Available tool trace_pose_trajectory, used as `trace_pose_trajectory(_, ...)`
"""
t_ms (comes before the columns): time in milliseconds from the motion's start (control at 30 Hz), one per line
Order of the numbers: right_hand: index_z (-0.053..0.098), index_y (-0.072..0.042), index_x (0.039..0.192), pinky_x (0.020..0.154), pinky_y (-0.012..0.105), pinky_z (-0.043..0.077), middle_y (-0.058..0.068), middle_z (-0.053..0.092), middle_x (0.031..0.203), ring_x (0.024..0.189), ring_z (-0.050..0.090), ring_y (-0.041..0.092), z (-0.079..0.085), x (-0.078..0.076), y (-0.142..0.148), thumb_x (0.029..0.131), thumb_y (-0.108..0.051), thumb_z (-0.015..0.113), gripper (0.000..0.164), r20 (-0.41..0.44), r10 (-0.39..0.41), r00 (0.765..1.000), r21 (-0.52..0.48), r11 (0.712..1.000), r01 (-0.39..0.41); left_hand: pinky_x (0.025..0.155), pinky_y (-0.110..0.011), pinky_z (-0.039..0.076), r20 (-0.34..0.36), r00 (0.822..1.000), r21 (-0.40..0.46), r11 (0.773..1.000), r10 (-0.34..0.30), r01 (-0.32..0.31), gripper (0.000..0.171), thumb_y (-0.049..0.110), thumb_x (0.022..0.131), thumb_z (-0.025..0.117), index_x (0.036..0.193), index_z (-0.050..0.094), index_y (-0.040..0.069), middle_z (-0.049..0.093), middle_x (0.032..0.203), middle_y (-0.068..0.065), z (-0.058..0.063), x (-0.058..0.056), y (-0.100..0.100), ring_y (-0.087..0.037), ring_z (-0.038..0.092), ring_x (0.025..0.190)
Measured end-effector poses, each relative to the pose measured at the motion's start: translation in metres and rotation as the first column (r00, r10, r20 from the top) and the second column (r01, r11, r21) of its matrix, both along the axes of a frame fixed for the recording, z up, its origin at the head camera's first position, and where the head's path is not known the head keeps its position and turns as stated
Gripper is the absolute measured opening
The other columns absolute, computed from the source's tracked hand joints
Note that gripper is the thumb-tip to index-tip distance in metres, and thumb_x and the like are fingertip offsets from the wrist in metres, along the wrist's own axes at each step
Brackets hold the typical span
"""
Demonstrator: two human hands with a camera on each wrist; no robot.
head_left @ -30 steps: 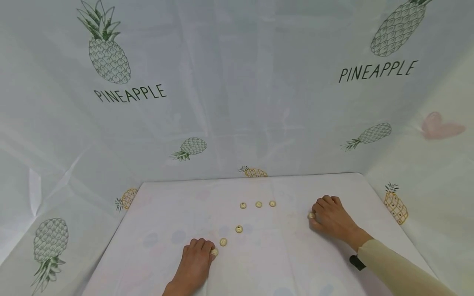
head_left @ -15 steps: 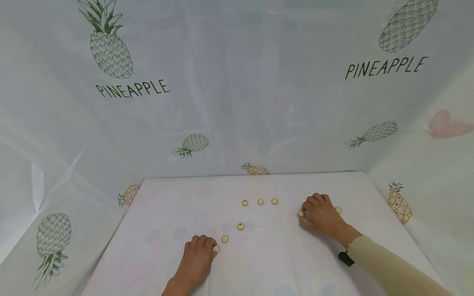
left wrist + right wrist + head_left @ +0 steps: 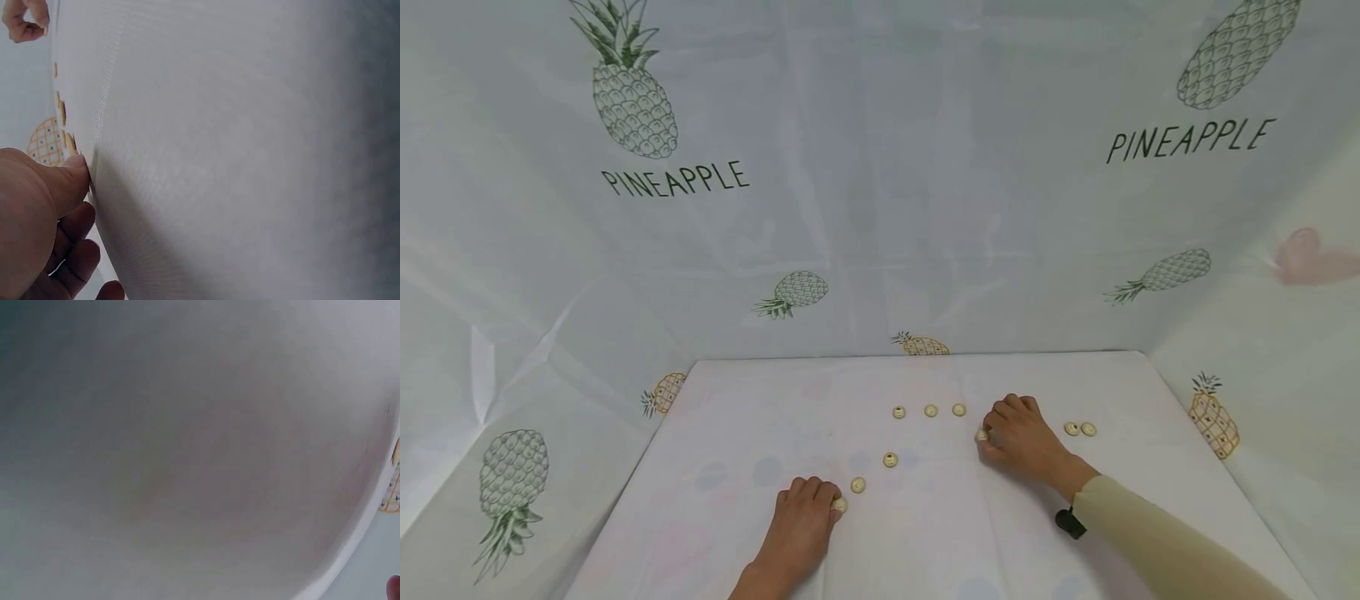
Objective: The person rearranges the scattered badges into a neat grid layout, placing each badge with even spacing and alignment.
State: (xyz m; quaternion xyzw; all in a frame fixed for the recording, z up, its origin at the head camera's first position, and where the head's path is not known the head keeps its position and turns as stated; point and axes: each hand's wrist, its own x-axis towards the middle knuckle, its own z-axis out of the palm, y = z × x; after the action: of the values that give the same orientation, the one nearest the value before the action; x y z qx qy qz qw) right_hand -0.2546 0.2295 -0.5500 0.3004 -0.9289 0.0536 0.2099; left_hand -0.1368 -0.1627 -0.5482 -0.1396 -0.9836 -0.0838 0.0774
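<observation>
In the head view, my left hand (image 3: 800, 525) pinches a small round cream-yellow disc (image 3: 839, 505) at the near middle of the table; the left wrist view has its thumb (image 3: 74, 178) low over the cloth. Another disc (image 3: 858, 485) lies just beyond it, and a disc with a dark mark (image 3: 891, 460) farther along the same slant. My right hand (image 3: 1022, 437), farther back on the right, pinches a disc (image 3: 982, 435) at its fingertips. Two more discs (image 3: 1088, 429) lie close together to the right of that hand.
Toward the back, three discs (image 3: 931, 411) form a row left of the right hand. A white cloth with faint coloured spots covers the table (image 3: 917, 550). Pineapple-print sheets (image 3: 880, 208) hang behind and at both sides. A black wrist device (image 3: 1070, 523) hangs under the right sleeve.
My right hand has moved left with its disc, toward the row of three. Two discs on the right, hidden a second ago, now show behind it. The left hand stays in place.
</observation>
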Motion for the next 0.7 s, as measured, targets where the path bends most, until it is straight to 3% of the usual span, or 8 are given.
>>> trace_pose_trajectory(700,0.073,-0.016,0.089,0.090,0.049,0.040,-0.004,0.062,0.088,0.089,0.047,0.018,-0.001,-0.008,-0.030,0.090,-0.030,0.080,0.015,0.104,-0.029,0.994,-0.005,1.000,0.030,0.081,-0.043,0.047,0.013,1.000,0.026,1.000,-0.017,0.016,0.018,0.026,0.093,0.080,0.104,0.067,0.018,0.061,0.097,0.006,0.000,-0.001,-0.002,-0.016,0.052,0.094)
